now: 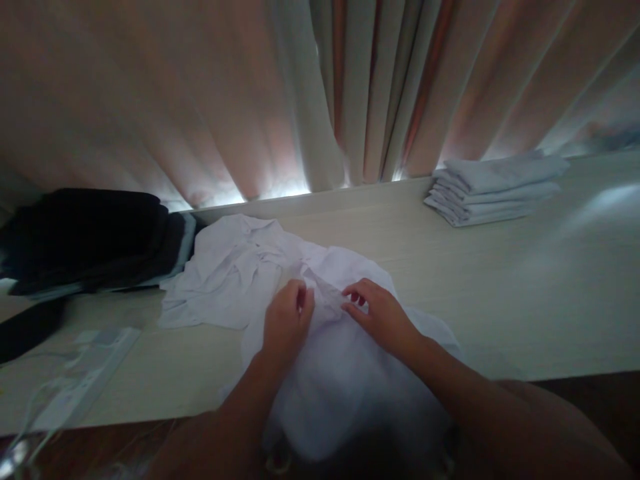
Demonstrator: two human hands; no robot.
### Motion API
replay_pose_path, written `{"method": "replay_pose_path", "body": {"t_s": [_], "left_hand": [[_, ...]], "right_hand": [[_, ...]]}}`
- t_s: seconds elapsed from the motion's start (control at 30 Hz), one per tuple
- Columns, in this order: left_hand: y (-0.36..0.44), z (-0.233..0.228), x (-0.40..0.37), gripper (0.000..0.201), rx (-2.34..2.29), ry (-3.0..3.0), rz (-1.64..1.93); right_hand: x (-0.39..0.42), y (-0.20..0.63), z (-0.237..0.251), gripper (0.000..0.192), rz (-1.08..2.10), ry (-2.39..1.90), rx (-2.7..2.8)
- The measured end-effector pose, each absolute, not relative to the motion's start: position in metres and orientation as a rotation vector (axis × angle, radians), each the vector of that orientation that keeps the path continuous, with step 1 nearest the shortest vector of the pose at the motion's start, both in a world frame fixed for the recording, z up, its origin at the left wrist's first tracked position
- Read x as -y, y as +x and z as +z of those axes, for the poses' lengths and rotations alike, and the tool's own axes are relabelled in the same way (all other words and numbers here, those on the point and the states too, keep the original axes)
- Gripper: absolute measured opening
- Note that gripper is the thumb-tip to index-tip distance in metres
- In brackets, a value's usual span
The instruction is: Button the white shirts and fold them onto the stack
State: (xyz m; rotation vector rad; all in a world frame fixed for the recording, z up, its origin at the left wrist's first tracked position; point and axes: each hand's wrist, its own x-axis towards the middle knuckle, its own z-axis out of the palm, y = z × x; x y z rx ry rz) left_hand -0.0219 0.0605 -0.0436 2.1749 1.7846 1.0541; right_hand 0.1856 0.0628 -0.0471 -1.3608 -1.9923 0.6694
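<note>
A crumpled white shirt (235, 273) lies spread over the pale wooden table (500, 287), its lower part hanging off the near edge toward me. My left hand (286, 321) rests on the cloth with fingers curled, pinching a fold near the shirt's middle. My right hand (379, 315) sits just to the right of it, fingertips pinching the same bunched part of the fabric. The two hands are a few centimetres apart.
A stack of folded white garments (493, 190) sits at the back right by the curtain (320, 93). A pile of dark clothes (85, 240) lies at the left. A clear plastic bag (75, 380) lies near the front left edge.
</note>
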Motion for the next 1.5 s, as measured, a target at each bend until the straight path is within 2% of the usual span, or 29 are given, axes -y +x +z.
{"method": "replay_pose_path", "body": {"t_s": [0.07,0.1,0.2,0.3,0.43,0.57,0.7,0.8,0.93,1.1,1.3,1.5], "left_hand": [[-0.021,-0.042,-0.058,0.022,-1.778,2.043,1.031],[-0.021,-0.042,-0.056,0.022,-1.774,1.971,1.038],[-0.021,-0.042,-0.050,0.022,-1.745,1.769,1.058],[-0.020,-0.046,-0.045,0.021,-1.688,1.781,1.032],[-0.020,-0.048,-0.041,0.012,-1.672,2.032,0.995],[-0.025,-0.043,-0.044,0.010,-1.814,1.881,0.978],[-0.035,-0.040,-0.051,0.020,-1.896,1.597,0.980],[-0.041,-0.043,-0.055,0.031,-1.911,1.675,0.878],[-0.039,-0.044,-0.055,0.028,-1.909,1.748,0.972],[-0.021,-0.042,-0.043,0.022,-1.746,1.585,1.121],[-0.003,-0.048,-0.030,0.013,-1.374,1.363,1.112],[0.003,-0.059,-0.032,0.022,-1.177,1.048,1.080]], "right_hand": [[-0.067,0.183,-0.051,0.039,0.742,-1.403,1.944],[-0.069,0.182,-0.052,0.039,0.794,-1.420,1.926],[-0.071,0.179,-0.052,0.012,0.921,-1.425,1.902],[-0.069,0.178,-0.050,0.026,1.004,-1.370,1.822],[-0.067,0.181,-0.045,0.026,1.165,-1.281,1.654],[-0.069,0.185,-0.040,0.025,1.286,-1.253,1.451],[-0.067,0.185,-0.038,0.023,1.392,-1.227,1.322],[-0.062,0.181,-0.038,0.023,1.444,-1.200,1.260],[-0.055,0.172,-0.040,0.023,1.511,-1.156,1.172],[-0.048,0.161,-0.040,0.024,1.539,-1.105,1.144],[-0.039,0.153,-0.043,0.024,1.612,-1.085,1.197],[-0.038,0.152,-0.045,0.024,1.637,-1.045,1.103]]}}
